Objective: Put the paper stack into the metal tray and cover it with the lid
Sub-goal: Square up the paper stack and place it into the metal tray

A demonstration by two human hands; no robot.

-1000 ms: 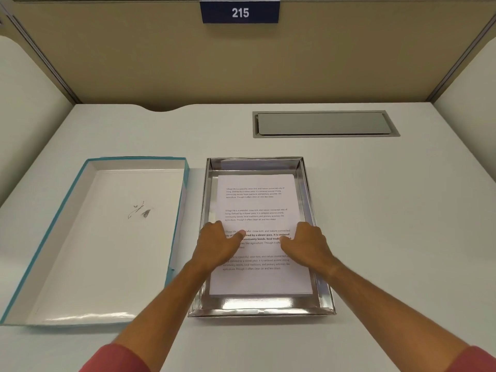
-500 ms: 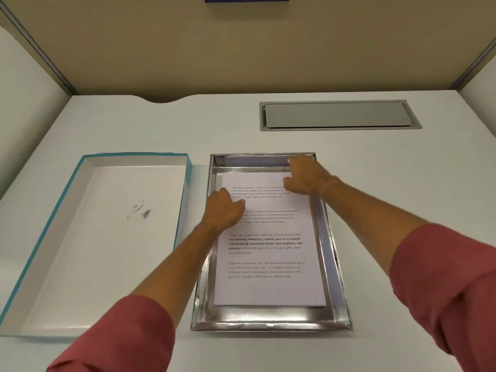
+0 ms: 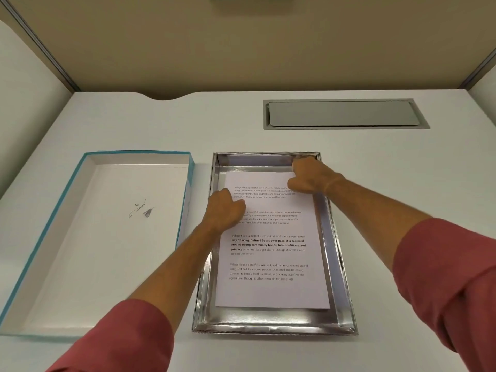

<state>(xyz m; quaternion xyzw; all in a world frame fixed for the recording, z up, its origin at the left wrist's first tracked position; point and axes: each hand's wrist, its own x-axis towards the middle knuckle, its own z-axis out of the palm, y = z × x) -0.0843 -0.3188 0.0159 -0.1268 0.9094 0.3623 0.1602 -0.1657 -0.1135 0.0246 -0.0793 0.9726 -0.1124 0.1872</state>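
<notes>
The paper stack (image 3: pixel 271 245) already lies flat inside the metal tray (image 3: pixel 271 324), its long axis running away from the person, with bare metal showing on every side. Both hands sit at the far end of it. The left hand (image 3: pixel 224 209) rests knuckles-up on the upper left part of the top sheet, fingers curled loosely under; it seems to press down, not grip, though the fingertips are hidden. The right hand (image 3: pixel 308 178) is at the far right corner of the stack, beside the tray's far wall, fingers bent downward; whether it pinches the paper edge or only nudges it cannot be told. What remains is the covering, and that turns on one relation: the lid (image 3: pixel 107 237), a white cardboard piece with a teal rim, lies open side up just to the left of the tray, parallel to it and close beside it without clearly touching. The left hand is the nearer one. The lid would likely need turning over and carrying rightward, keeping its long axis aligned with the tray's.
</notes>
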